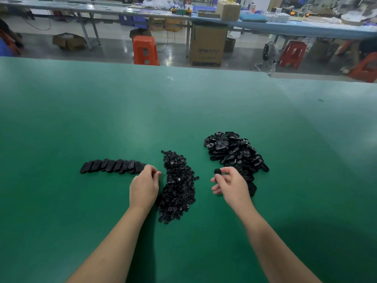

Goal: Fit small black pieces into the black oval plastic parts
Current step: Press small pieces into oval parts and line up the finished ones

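Right hand (pixel 230 183) pinches black piece (pixel 217 171) | left hand (pixel 144 185) fingers curled, contents hidden

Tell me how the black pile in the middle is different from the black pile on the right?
The middle pile holds tiny pieces; the right pile holds bigger oval parts. The middle pile is long and narrow and reaches closer to the person; the right pile is rounder and lies farther back. Both are black and loose on the green table.
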Action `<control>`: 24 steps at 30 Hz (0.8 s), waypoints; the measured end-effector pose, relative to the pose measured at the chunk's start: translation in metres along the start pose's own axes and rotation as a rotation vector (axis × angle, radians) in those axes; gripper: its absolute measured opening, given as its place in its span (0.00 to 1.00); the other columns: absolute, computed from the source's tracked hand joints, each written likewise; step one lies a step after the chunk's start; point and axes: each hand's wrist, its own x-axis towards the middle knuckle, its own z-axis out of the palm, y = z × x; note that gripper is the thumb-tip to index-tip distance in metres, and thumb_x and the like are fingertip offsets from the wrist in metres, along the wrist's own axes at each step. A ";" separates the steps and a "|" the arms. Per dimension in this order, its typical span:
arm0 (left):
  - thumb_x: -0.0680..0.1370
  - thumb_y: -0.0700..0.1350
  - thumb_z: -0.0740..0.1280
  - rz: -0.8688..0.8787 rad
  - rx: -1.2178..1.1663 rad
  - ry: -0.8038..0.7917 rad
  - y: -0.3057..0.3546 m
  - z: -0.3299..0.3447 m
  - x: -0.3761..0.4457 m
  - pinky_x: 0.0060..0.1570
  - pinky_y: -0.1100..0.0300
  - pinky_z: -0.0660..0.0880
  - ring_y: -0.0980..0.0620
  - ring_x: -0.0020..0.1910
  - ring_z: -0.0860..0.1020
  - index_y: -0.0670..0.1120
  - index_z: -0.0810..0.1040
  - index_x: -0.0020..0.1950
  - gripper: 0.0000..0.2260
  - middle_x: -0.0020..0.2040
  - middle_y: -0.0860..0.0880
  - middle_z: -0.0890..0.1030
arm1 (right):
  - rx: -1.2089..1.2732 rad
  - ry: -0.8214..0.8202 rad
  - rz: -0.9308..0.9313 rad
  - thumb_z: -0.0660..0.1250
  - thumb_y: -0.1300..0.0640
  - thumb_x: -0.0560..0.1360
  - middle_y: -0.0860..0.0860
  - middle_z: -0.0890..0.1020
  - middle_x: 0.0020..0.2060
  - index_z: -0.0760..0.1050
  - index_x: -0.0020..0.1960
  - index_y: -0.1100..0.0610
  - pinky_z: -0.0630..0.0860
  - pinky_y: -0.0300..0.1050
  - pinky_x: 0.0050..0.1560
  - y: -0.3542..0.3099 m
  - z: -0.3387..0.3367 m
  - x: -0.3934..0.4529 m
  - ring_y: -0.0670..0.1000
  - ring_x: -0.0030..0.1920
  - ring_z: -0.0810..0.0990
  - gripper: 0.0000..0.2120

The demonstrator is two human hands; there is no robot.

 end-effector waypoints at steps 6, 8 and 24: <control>0.82 0.48 0.65 0.015 -0.040 0.002 0.002 -0.002 -0.002 0.28 0.61 0.66 0.59 0.29 0.74 0.51 0.72 0.46 0.06 0.35 0.56 0.77 | 0.250 -0.074 0.067 0.62 0.66 0.83 0.54 0.86 0.48 0.75 0.57 0.55 0.83 0.40 0.45 0.011 0.039 -0.006 0.52 0.43 0.87 0.08; 0.81 0.47 0.66 0.019 -0.053 0.007 0.001 -0.001 -0.002 0.29 0.61 0.68 0.59 0.30 0.74 0.50 0.74 0.46 0.05 0.37 0.56 0.79 | 0.235 -0.080 0.046 0.61 0.65 0.84 0.54 0.86 0.49 0.76 0.55 0.57 0.83 0.43 0.46 0.020 0.044 -0.007 0.53 0.43 0.87 0.07; 0.78 0.44 0.72 -0.164 -0.510 0.022 0.023 -0.013 0.003 0.33 0.63 0.71 0.60 0.28 0.73 0.57 0.83 0.44 0.08 0.35 0.56 0.82 | 0.064 -0.014 -0.033 0.65 0.52 0.83 0.51 0.84 0.32 0.81 0.46 0.48 0.80 0.41 0.39 0.035 0.044 -0.008 0.49 0.30 0.82 0.09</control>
